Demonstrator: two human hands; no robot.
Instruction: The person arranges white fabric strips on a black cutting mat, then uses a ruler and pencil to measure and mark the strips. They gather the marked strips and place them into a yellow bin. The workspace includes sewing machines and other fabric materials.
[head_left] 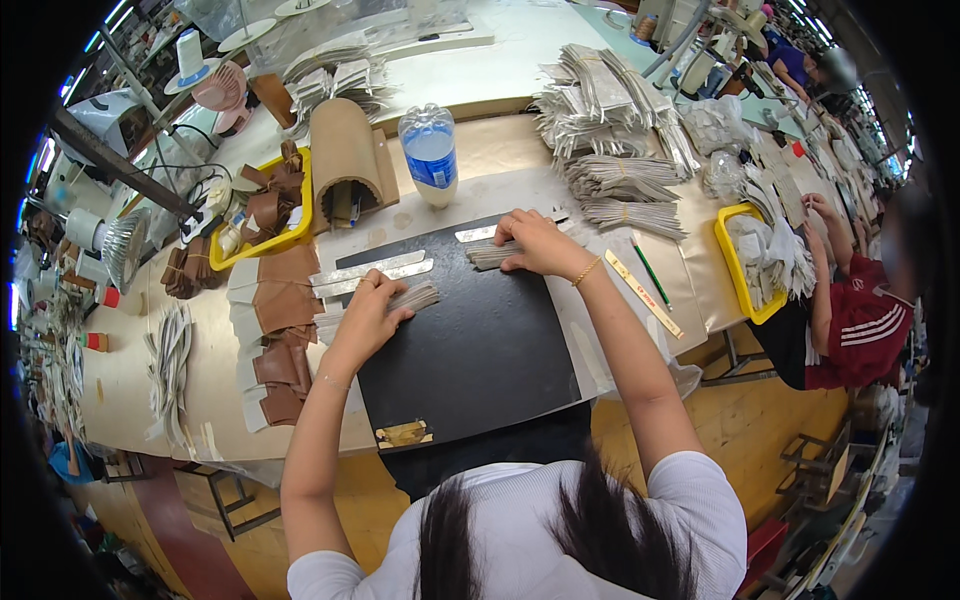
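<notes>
A black board (465, 370) lies on the table before me. My left hand (368, 318) is closed round a thin stack of grey strips (415, 297) at the board's left side. Just beyond it, pale flat metal-looking bars (385, 268) lie across the board's left edge. My right hand (540, 245) grips another stack of grey strips (487, 254) near the board's far edge, thumb on the near side and fingers over the top. Behind that stack rests one more pale bar (475, 235). Brown and white pieces (287, 285) lie left of my left hand.
A water bottle (430, 160) stands beyond the board, beside a brown cardboard roll (345, 150). Yellow baskets (262, 250) sit left and right. Grey bundles (605, 120) pile up at the far right, near a ruler (640, 290) and green pencil (652, 275). A person in red (870, 325) works at right.
</notes>
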